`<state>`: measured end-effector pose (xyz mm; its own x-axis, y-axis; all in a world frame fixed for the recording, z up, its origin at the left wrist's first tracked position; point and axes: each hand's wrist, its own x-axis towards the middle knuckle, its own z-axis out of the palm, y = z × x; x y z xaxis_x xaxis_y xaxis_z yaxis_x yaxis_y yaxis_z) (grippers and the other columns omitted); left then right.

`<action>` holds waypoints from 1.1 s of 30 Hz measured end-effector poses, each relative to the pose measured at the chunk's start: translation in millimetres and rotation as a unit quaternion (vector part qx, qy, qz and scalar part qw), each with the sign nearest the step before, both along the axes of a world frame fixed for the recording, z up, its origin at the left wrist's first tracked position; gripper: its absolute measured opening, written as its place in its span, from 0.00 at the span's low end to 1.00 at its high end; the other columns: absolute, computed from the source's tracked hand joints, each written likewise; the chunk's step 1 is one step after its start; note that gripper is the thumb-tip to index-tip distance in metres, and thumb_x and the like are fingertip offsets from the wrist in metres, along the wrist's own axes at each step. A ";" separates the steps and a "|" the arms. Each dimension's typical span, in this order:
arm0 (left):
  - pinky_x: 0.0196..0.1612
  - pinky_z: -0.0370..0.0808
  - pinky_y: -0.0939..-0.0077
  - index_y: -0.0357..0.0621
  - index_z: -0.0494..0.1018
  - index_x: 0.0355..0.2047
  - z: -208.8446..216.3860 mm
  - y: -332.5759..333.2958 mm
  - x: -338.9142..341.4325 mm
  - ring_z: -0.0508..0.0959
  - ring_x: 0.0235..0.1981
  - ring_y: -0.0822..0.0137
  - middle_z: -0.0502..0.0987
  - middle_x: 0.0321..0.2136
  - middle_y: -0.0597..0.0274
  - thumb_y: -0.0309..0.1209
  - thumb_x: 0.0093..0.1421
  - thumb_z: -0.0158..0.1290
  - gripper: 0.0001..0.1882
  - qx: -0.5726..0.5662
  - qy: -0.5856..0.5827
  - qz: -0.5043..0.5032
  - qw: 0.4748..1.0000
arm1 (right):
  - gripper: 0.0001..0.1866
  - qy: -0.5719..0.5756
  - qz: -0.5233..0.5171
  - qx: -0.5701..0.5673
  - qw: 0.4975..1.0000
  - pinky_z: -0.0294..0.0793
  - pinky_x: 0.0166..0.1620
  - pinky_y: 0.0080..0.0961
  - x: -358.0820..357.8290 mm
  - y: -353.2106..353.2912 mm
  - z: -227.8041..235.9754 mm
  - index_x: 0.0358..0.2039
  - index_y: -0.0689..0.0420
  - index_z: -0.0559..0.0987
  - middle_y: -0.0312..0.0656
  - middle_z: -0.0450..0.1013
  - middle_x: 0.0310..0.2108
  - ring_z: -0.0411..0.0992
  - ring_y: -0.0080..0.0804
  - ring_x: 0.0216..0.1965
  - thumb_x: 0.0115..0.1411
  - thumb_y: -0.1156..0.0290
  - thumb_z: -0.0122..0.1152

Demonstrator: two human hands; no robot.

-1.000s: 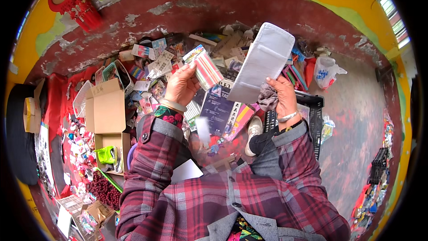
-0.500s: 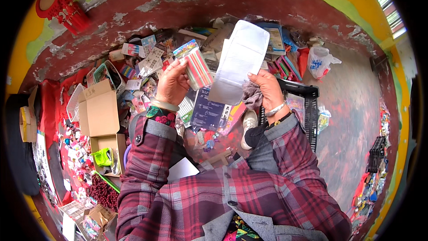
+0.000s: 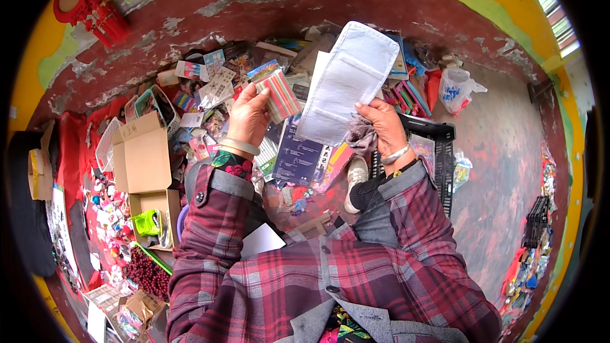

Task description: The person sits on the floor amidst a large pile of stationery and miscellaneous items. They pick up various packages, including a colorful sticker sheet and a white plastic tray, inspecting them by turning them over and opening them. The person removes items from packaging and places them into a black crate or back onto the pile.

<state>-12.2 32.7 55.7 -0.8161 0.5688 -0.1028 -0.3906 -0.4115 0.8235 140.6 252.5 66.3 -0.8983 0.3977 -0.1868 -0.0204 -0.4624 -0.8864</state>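
Note:
My left hand pinches a flat clear packet of coloured strips by its left edge, with the strips facing up. From my right hand a long white cloth panel with pocket-like seams stands up, gripped at its lower right edge. A crumpled grey-purple rag is tucked in the same hand, under the fingers. A white sheet shows along the panel's left side; whether I hold it too is hidden. Below both hands lies a dark blue printed board.
Packaged goods and papers are heaped along the red wall. At the left stands an open cardboard box with a bright green item inside. A black plastic crate is beside my right foot, and a white plastic bag sits farther right.
The white cloth panel has tilted to the right and risen slightly, showing its seams more plainly. The packet in my left hand has turned and lies flatter.

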 end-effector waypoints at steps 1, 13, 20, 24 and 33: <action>0.37 0.73 0.82 0.44 0.64 0.51 -0.6 0.8 0.8 0.74 0.36 0.76 0.73 0.37 0.65 0.22 0.60 0.43 0.18 -0.021 0.031 0.025 0.999 | 0.09 0.000 0.009 -0.002 1.000 0.72 0.34 0.18 0.3 -0.8 3.0 0.36 0.65 0.76 0.38 0.75 0.31 0.72 0.21 0.30 0.54 0.78 0.57; 0.41 0.66 0.87 0.36 0.71 0.45 12.1 9.2 22.8 0.71 0.36 0.80 0.75 0.35 0.68 0.31 0.61 0.48 0.15 -0.106 0.154 -0.131 0.974 | 0.06 -0.023 0.068 -0.002 0.997 0.72 0.33 0.17 -4.4 -7.3 -6.6 0.34 0.63 0.77 0.37 0.75 0.30 0.72 0.20 0.29 0.55 0.77 0.57; 0.36 0.71 0.81 0.37 0.71 0.42 1.1 5.1 8.2 0.74 0.31 0.74 0.76 0.32 0.65 0.32 0.61 0.48 0.12 -0.046 -0.005 -0.013 0.999 | 0.08 -0.024 0.020 -0.025 0.999 0.72 0.35 0.19 -0.2 8.9 -2.9 0.37 0.64 0.75 0.40 0.75 0.32 0.73 0.24 0.30 0.57 0.77 0.53; 0.44 0.71 0.73 0.35 0.67 0.45 1.8 -4.6 -5.5 0.75 0.38 0.67 0.74 0.38 0.59 0.33 0.63 0.42 0.15 0.039 -0.067 0.039 0.996 | 0.09 -0.019 -0.026 0.018 0.999 0.70 0.39 0.19 4.9 28.5 -1.4 0.38 0.65 0.75 0.40 0.75 0.33 0.73 0.24 0.33 0.57 0.77 0.51; 0.39 0.66 0.72 0.46 0.64 0.22 2.8 -2.8 -6.2 0.67 0.32 0.64 0.67 0.31 0.57 0.36 0.57 0.44 0.10 0.391 -0.192 -0.103 0.894 | 0.09 -0.041 0.035 0.025 0.998 0.70 0.38 0.18 0.7 15.8 -1.6 0.38 0.65 0.74 0.38 0.74 0.34 0.72 0.22 0.33 0.57 0.75 0.53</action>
<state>-18.4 29.9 58.5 -0.6754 0.7238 0.1416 -0.7168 -0.6894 0.1048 141.3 268.4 64.7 -0.9062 0.3459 -0.2431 0.0843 -0.4156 -0.9056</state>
